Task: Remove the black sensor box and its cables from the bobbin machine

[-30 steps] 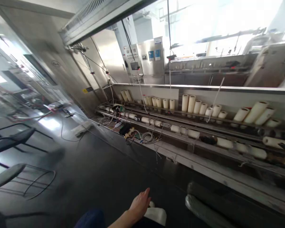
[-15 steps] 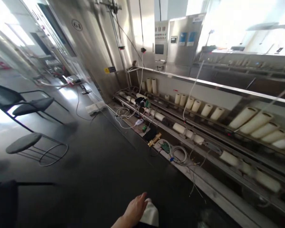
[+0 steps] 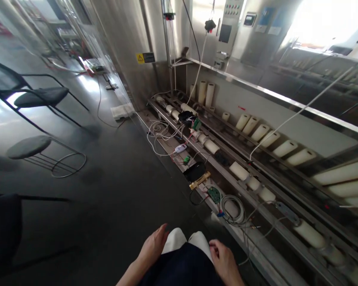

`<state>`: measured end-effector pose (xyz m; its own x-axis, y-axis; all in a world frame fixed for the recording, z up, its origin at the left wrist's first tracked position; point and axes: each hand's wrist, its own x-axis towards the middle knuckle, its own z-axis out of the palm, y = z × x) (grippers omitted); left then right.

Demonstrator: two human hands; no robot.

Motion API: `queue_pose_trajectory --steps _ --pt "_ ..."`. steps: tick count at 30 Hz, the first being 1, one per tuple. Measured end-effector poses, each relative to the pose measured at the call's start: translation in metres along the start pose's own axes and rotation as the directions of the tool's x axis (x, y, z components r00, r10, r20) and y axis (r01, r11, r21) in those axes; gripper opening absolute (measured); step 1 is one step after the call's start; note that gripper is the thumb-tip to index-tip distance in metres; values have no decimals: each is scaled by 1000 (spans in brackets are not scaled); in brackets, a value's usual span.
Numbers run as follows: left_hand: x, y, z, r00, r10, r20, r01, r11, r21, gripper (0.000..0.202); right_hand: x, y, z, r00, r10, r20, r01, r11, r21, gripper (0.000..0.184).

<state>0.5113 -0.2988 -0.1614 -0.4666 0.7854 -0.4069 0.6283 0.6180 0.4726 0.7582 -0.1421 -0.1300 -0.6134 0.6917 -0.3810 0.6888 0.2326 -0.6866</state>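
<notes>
Dark glossy floor (image 3: 113, 206) runs beside a steel trough of cream bobbins (image 3: 238, 171) at two o'clock. Left hand (image 3: 153, 246) and right hand (image 3: 223, 260) hang apart at six, loose and empty, flanking white shoes (image 3: 186, 240).

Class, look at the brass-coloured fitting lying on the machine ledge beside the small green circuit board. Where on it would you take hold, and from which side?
Probably take the brass fitting across the middle of its long bar, coming from above. It lies flat and slantwise on the ledge, its top uncovered, with the black box behind it and the coiled cable close beside it.
</notes>
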Motion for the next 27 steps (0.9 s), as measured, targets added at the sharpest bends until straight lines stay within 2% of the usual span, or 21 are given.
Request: queue_pose_trajectory --steps 3,7,12,15,17,19,23,25,27 --pt "7 0 -3 1000 20 -23 -21 1000 -22 43 21 -35 -14 997 -73 11 73 997 -20 28" --pt "33 5 -22 999 28 38 -27 999 -25 45 45 -75 -24 996 -79 -34 77 996 -38 27" --pt "88 9 -54 990 135 44 -134 991 -28 45 83 -108 -15 992 -33 -125 39 998 48 28" --pt "124 6 -79 973 218 69 -216 976 -38 43 110 -128 -4 973 42 -226 -11 990 138 31" --pt "145 3 -98 955 277 102 -273 961 -53 42 128 -144 0 937 139 -319 -82 979 187 38" --pt "163 1 -116 936 324 140 -318 946 -64 42 145 -161 1 878 267 -397 -194 957 215 52" --pt "187 -4 -141 884 405 233 -397 914 -81 44 175 -194 -5 753 488 -442 -440 872 214 73" --pt "195 -6 -148 854 440 278 -433 897 -93 44 186 -204 -7 716 559 -418 -534 824 189 73" --pt "200 -6 -153 828 463 316 -454 885 -105 44 193 -207 -7 695 590 -412 -581 798 163 64"
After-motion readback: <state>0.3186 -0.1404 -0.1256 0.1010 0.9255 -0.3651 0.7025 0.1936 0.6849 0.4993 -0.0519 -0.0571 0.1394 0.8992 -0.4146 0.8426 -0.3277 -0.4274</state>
